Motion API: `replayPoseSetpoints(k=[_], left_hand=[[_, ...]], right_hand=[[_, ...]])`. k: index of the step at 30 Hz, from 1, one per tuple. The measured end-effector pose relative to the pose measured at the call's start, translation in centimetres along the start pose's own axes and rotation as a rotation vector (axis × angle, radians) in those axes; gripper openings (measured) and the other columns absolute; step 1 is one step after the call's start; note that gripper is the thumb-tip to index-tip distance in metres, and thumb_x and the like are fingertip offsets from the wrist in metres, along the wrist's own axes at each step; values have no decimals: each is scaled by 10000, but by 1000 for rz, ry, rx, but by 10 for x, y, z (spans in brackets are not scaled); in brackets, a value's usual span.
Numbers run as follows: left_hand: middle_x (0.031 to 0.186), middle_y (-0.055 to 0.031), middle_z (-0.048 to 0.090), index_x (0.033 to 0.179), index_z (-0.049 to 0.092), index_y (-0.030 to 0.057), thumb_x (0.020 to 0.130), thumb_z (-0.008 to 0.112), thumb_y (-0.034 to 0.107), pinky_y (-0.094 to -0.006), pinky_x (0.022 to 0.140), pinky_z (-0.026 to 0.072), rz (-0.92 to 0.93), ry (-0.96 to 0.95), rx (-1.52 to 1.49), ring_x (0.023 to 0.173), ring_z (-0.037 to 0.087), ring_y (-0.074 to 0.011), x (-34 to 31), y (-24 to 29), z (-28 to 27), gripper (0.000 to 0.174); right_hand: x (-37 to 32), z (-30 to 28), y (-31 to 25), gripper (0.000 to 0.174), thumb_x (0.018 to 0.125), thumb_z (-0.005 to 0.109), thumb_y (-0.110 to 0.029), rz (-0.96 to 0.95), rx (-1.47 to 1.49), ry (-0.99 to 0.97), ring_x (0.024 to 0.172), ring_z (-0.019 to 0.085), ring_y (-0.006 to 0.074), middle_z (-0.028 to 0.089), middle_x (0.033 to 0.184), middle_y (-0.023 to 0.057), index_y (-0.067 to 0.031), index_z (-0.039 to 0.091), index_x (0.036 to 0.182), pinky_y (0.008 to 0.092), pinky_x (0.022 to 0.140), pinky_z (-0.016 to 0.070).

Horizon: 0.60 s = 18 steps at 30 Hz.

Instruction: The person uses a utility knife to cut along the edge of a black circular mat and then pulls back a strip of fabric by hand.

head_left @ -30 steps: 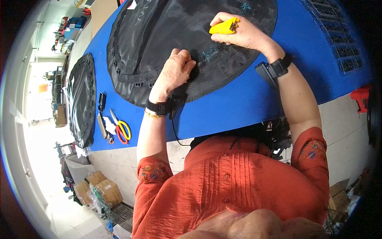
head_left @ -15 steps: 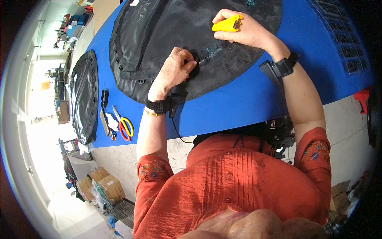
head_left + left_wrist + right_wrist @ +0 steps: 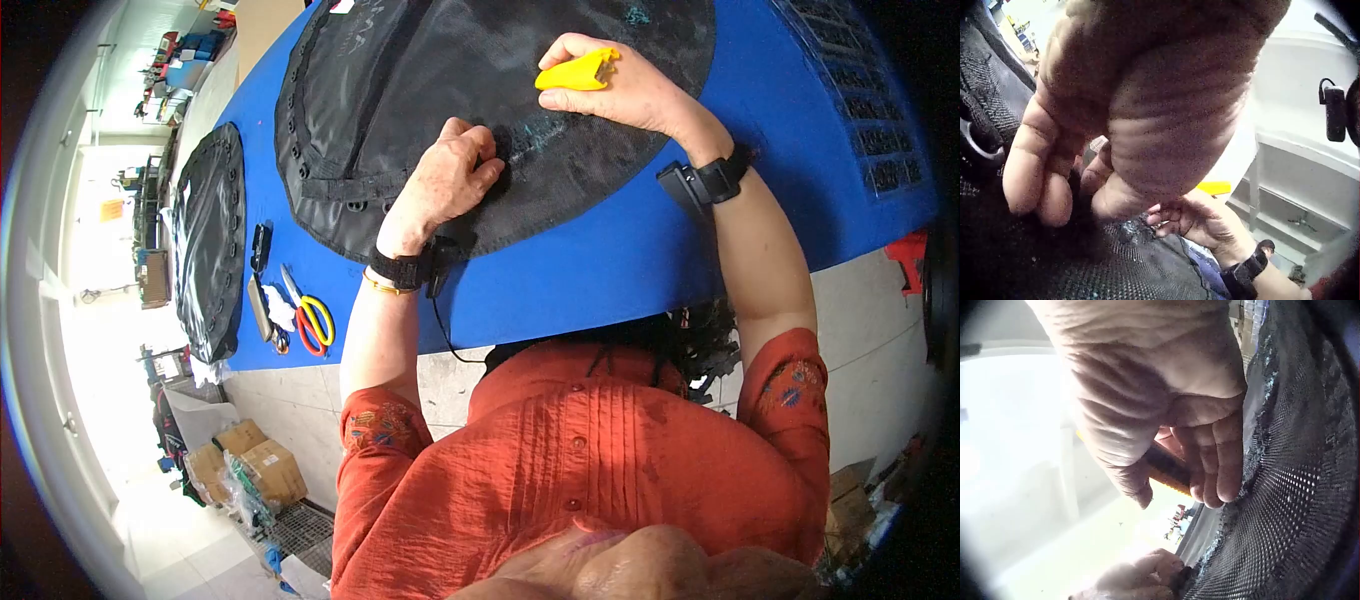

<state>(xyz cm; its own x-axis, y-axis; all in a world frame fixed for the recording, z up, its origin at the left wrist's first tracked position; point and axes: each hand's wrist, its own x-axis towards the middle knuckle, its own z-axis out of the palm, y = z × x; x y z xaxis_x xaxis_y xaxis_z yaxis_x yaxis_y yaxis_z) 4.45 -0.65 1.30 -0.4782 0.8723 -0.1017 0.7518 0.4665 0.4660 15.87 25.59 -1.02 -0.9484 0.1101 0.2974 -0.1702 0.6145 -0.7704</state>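
Observation:
A large black mesh panel [image 3: 560, 195] with teal marks lies on the blue tabletop [image 3: 540, 285]. My left hand [image 3: 452, 182] rests on it near the lower middle; its curled fingers and thumb pinch at the mesh, their tips partly hidden. In the left wrist view these fingertips [image 3: 1054, 200] reach right down to the dark weave. Farther right, my right hand [image 3: 640, 95] holds a yellow tool [image 3: 577, 73] with a dark, open-looking end. The right wrist view shows this tool [image 3: 1169, 470] between thumb and fingers, close beside the mesh.
Left of the panel lie scissors [image 3: 314, 322] with red and yellow handles, a small black object [image 3: 261, 247] and white scraps [image 3: 282, 315]. A second black panel [image 3: 212, 250] is at the table's left end. Clear packs of black parts [image 3: 870, 110] are at far right.
My right hand has shifted slightly right and down in the head view, still holding the yellow tool. The left hand stays at nearly the same spot on the mesh.

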Motion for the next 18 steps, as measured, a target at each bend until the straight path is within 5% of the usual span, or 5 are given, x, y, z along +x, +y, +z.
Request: replayPoseSetpoints(k=[3,12,18], left_hand=[[1072,-150,593,996,663,24,925,753,167,-436,771,543,175,36,73,901,650,-323,5,-9,0,183],[1001,-17,475,929,614,34,958,720,-8,-273,594,503,46,-190,-284,701,594,-104,19,-26,-8,117],[1002,-30,485,926,609,26,968,722,37,-283,590,507,-18,-237,-400,680,593,-107,20,-24,-13,120]], right_hand=[[0,-3,-7,365,949,809,-361,68,25,-19,963,683,148,701,1053,20,-121,659,1179,308,850,558],[-2,-4,1,328,965,800,-318,-31,90,-64,985,663,133,686,1053,14,-119,660,1185,300,878,540],[-2,-2,2,317,970,793,-271,-90,21,-59,939,668,110,704,1041,9,-109,655,1204,274,837,546]])
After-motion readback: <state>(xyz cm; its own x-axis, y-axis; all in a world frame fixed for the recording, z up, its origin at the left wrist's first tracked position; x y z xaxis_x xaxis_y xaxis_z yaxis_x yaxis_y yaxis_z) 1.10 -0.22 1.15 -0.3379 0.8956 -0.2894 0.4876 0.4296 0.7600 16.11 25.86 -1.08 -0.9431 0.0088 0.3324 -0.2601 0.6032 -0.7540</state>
